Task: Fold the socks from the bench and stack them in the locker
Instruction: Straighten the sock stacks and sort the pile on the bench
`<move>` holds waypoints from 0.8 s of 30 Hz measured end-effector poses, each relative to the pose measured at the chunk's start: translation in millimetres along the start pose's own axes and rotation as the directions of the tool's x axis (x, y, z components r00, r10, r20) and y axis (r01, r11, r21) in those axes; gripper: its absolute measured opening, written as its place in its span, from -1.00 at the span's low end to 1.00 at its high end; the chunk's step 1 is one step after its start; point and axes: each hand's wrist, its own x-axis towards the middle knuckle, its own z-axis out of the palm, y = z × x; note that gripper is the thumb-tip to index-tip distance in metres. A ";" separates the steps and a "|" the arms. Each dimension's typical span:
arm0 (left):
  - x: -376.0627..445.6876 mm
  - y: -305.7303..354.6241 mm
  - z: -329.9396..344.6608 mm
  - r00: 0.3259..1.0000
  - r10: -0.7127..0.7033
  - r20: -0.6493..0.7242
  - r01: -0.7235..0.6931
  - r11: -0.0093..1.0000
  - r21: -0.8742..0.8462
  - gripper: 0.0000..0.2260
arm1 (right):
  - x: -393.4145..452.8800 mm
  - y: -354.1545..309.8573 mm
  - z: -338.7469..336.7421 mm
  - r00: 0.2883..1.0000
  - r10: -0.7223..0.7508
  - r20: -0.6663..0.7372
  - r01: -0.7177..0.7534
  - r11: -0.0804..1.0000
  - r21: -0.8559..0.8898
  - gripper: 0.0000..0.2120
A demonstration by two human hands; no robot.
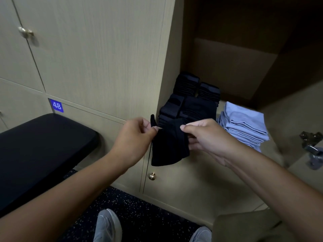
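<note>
A black sock [168, 145] hangs in the air in front of the open locker [236, 70], held between both hands. My left hand [134, 135] pinches its upper left edge with thumb and fingers. My right hand [204, 135] grips its upper right edge, fingers curled behind the fabric. Just behind the sock, on the locker floor, lie stacks of folded black socks [190, 100]. The black padded bench [40, 151] stands at the left, and no socks show on the part of it that I can see.
A pile of folded light-blue cloths [244, 123] sits right of the black socks in the locker. The open locker door with a metal hinge [311, 145] is at the right edge. Closed locker doors with brass knobs [151, 176] are below and left. My shoes stand on speckled dark flooring.
</note>
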 end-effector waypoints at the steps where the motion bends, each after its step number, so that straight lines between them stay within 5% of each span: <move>1: -0.3 -0.9 0.1 1.000 0.001 0.010 -0.001 1.000 0.003 -0.80 | 0.5 -0.2 0.2 1.000 0.009 -0.017 -0.009 1.000 0.011 -0.79; 24: -5.8 12.9 35.4 0.998 0.060 -0.012 -0.061 0.992 -0.106 -0.94 | 4.7 4.5 4.1 0.999 -0.045 -0.013 0.045 0.999 0.001 -0.80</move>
